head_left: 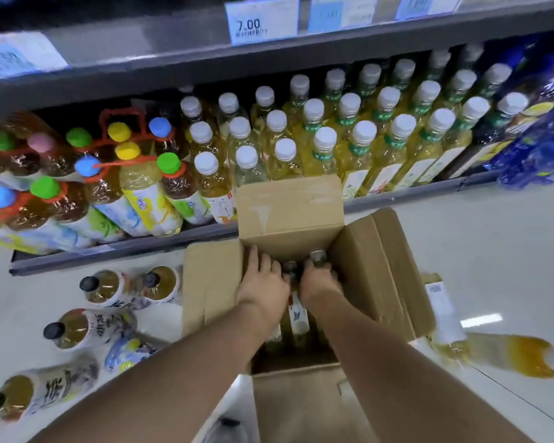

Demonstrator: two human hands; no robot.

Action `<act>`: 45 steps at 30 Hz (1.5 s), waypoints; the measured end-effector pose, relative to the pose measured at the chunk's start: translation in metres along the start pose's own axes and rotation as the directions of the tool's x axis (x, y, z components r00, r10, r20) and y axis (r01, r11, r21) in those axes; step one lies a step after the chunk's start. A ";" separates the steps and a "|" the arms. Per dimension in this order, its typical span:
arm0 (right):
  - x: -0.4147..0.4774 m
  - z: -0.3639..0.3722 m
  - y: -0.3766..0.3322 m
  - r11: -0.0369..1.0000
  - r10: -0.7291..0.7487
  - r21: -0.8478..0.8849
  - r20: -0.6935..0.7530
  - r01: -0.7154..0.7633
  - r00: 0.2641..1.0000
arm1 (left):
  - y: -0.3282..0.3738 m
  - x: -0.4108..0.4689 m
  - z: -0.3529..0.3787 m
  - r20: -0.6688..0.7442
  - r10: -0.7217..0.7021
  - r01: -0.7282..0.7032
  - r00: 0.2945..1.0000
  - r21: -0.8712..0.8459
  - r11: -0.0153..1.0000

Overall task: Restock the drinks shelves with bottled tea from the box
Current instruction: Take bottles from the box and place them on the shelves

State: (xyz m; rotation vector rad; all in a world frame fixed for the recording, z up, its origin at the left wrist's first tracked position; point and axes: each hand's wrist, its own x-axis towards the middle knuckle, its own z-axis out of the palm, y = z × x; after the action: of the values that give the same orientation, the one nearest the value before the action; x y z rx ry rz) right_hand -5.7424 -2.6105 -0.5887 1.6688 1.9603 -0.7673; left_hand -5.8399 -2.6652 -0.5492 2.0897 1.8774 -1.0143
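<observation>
Brown cardboard box (288,215), flaps open, sits on the white floor (461,251) against the grey bottom shelf (109,251). Both hands are inside it. Right hand (317,282) is curled round an upright dark-capped tea bottle (319,258) in the box. Left hand (263,282) lies just beside a second dark-capped bottle (290,267); cannot tell whether it grasps. White-capped yellow bottles (323,142) fill the shelf. Loose black-capped bottles (103,286) sit on the floor at left.
</observation>
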 end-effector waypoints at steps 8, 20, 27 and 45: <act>0.020 0.022 -0.007 0.999 -0.007 0.045 -0.194 0.016 0.981 | -0.008 0.010 -0.013 -0.026 -0.013 0.016 1.000 0.139 0.990; -0.136 -0.040 0.023 0.915 -0.108 0.269 -0.558 0.302 0.823 | -0.028 -0.109 -0.070 -0.104 0.071 -0.073 0.992 -0.016 0.997; -0.179 -0.092 0.037 0.921 -0.165 0.186 -0.611 0.344 0.774 | -0.007 -0.131 -0.069 -0.162 -0.038 -0.004 0.986 -0.250 0.968; -0.096 -0.098 0.058 0.876 -0.468 -0.086 -0.384 0.474 0.796 | 0.051 0.056 0.028 0.173 -0.305 0.314 0.936 -0.800 0.511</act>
State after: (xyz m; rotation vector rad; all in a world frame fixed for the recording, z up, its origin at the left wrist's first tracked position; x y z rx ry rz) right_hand -5.6681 -2.6084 -0.4598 1.4295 2.7292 -0.6407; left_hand -5.8035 -2.6447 -0.6181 1.1947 2.1556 -0.0583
